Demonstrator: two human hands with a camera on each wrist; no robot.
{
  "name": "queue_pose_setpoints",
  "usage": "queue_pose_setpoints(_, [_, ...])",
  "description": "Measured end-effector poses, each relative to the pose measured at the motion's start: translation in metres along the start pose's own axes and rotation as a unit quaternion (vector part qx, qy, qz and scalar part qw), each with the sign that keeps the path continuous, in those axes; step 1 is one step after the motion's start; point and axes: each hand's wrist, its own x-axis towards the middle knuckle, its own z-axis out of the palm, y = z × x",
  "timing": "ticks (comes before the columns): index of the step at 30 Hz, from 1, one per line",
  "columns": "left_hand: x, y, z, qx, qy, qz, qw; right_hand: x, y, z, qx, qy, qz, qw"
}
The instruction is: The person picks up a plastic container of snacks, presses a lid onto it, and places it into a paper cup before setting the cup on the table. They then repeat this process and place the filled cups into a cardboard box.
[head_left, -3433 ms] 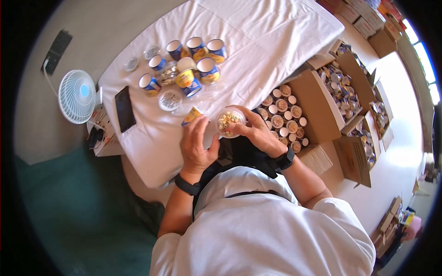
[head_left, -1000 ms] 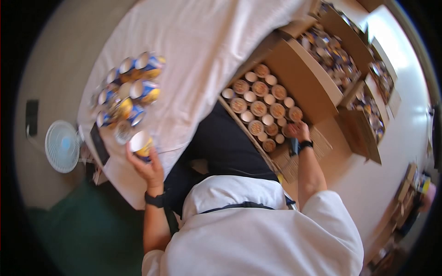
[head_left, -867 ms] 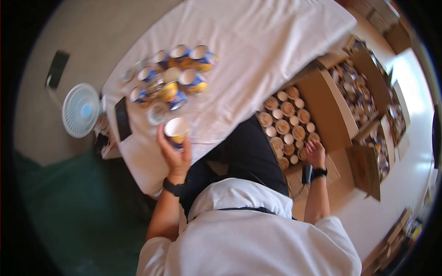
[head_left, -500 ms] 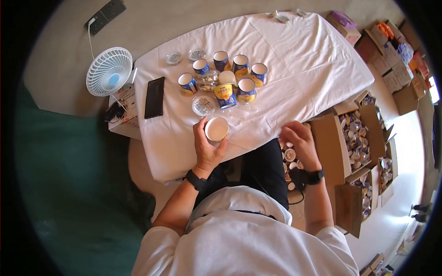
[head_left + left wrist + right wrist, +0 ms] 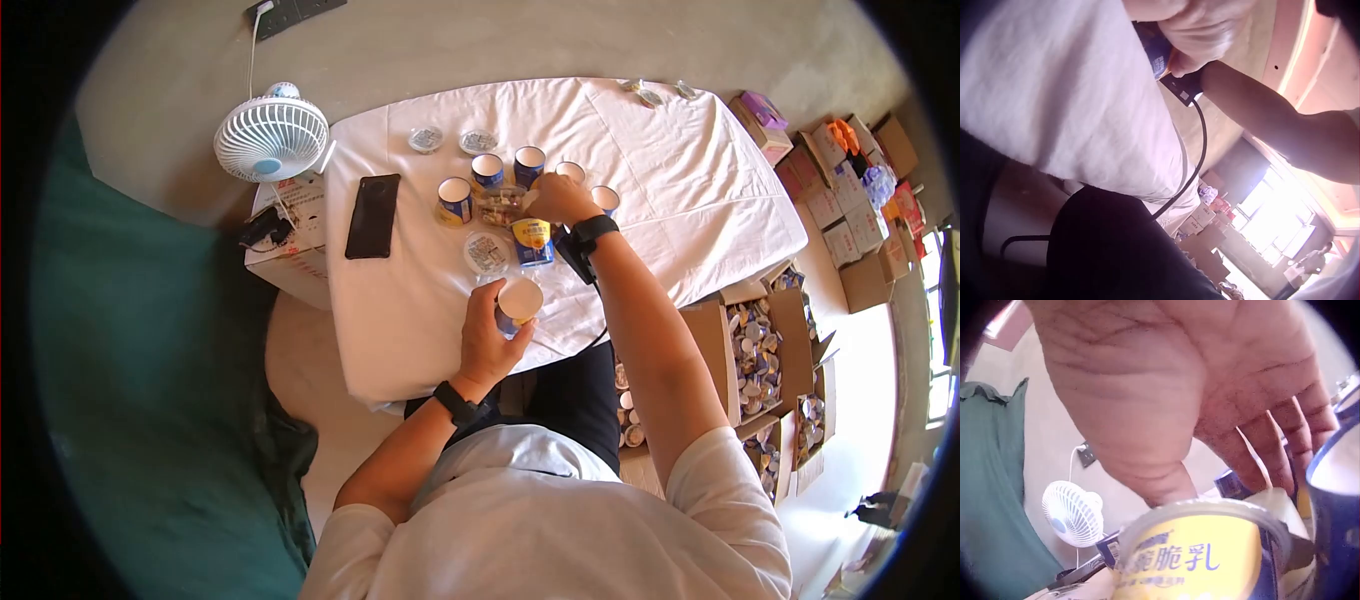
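My left hand (image 5: 487,340) grips a paper cup (image 5: 519,298) near the table's front edge; in the left wrist view, part of the hand (image 5: 1204,31) shows against the blue cup (image 5: 1157,53). My right hand (image 5: 563,200) reaches among several cups, over a clear tub (image 5: 500,206). The right wrist view shows its palm (image 5: 1185,381) above a yellow-labelled cup (image 5: 1194,556), its fingers extended down beside a whitish piece (image 5: 1279,503). Whether they touch that piece is unclear. A clear round lid (image 5: 486,253) lies left of the yellow-labelled cup (image 5: 532,241).
A black phone (image 5: 372,216) lies on the white cloth (image 5: 400,330). At the left stands a fan (image 5: 270,138). Open cartons (image 5: 710,345) of filled containers stand right of the table. Two more lids lie behind the cups. A cable hangs by my right wrist.
My right hand has moved from beside the carton of cups to the cups on the table. My left hand still holds its cup. The head view has shifted.
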Motion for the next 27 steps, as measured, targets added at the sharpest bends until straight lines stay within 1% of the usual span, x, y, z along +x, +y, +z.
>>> queue_pose_setpoints(1, [0.001, 0.0, 0.0, 0.002, 0.001, 0.003, 1.0, 0.006, 0.005, 0.008, -0.003, -0.014, 0.0, 1.0])
queue_pose_setpoints(2, [0.0, -0.001, 0.0, 0.0, -0.005, -0.003, 1.0, 0.01, 0.012, 0.014, 0.002, 0.004, -0.013, 1.0])
queue_pose_setpoints(5, [-0.001, -0.003, -0.001, 0.023, 0.005, 0.02, 1.0, -0.017, -0.007, -0.027, 0.018, 0.001, -0.023, 1.0])
queue_pose_setpoints(6, [-0.001, -0.002, -0.001, 0.023, 0.006, 0.022, 0.999, -0.015, -0.001, -0.026, 0.016, 0.005, 0.007, 1.0])
queue_pose_setpoints(8, [0.0, -0.002, 0.0, 0.023, 0.007, 0.027, 0.999, -0.018, 0.017, -0.028, 0.085, 0.051, -0.001, 0.995])
queue_pose_setpoints(9, [0.001, -0.001, 0.0, 0.022, 0.006, 0.027, 0.999, -0.023, 0.018, -0.034, 0.119, 0.074, -0.004, 0.99])
queue_pose_setpoints(10, [0.001, -0.001, 0.0, 0.02, 0.005, 0.028, 0.999, -0.032, 0.012, -0.045, 0.19, 0.067, 0.038, 0.979])
queue_pose_setpoints(11, [0.001, -0.001, 0.0, 0.018, 0.004, 0.028, 0.999, -0.043, 0.009, -0.052, 0.306, 0.061, 0.023, 0.95])
queue_pose_setpoints(12, [0.001, 0.0, 0.0, 0.021, 0.004, 0.03, 0.999, -0.054, 0.008, -0.057, 0.419, 0.055, 0.008, 0.906])
queue_pose_setpoints(13, [0.001, 0.0, 0.0, 0.023, 0.004, 0.031, 0.999, -0.065, 0.007, -0.059, 0.525, 0.048, -0.008, 0.849])
queue_pose_setpoints(14, [0.001, 0.001, 0.0, 0.026, 0.004, 0.032, 0.999, -0.076, 0.004, -0.057, 0.669, 0.015, -0.034, 0.742])
queue_pose_setpoints(15, [0.001, 0.001, 0.0, 0.023, -0.001, 0.027, 0.999, -0.087, 0.001, -0.054, 0.791, -0.018, -0.057, 0.609])
queue_pose_setpoints(16, [0.001, 0.001, 0.0, 0.019, -0.006, 0.022, 1.0, -0.099, 0.002, -0.051, 0.837, -0.065, -0.064, 0.539])
queue_pose_setpoints(17, [0.002, 0.001, 0.0, 0.017, -0.01, 0.016, 1.0, -0.112, 0.001, -0.048, 0.865, -0.104, -0.07, 0.486])
queue_pose_setpoints(19, [0.0, 0.0, 0.0, 0.02, -0.009, 0.026, 0.999, -0.133, -0.001, -0.033, 0.859, -0.109, -0.053, 0.498])
queue_pose_setpoints(20, [0.0, -0.001, 0.0, 0.019, -0.011, 0.029, 0.999, -0.138, -0.003, -0.016, 0.847, -0.056, -0.052, 0.526])
queue_pose_setpoints(21, [0.001, -0.002, 0.0, 0.018, -0.011, 0.033, 0.999, -0.142, -0.004, -0.004, 0.79, -0.009, -0.021, 0.612])
queue_pose_setpoints(23, [0.0, 0.0, 0.001, 0.012, -0.023, 0.01, 1.0, -0.16, -0.019, -0.002, 0.675, 0.043, -0.04, 0.736])
queue_pose_setpoints(24, [0.0, 0.0, 0.0, 0.007, -0.029, 0.007, 1.0, -0.164, -0.021, 0.004, 0.656, 0.048, -0.044, 0.752])
queue_pose_setpoints(25, [0.001, 0.0, 0.0, 0.004, -0.035, 0.002, 0.999, -0.169, -0.023, 0.012, 0.614, 0.067, -0.035, 0.785])
queue_pose_setpoints(27, [0.001, 0.0, 0.0, -0.01, -0.034, -0.005, 0.999, -0.179, -0.024, 0.016, 0.461, 0.105, -0.055, 0.88])
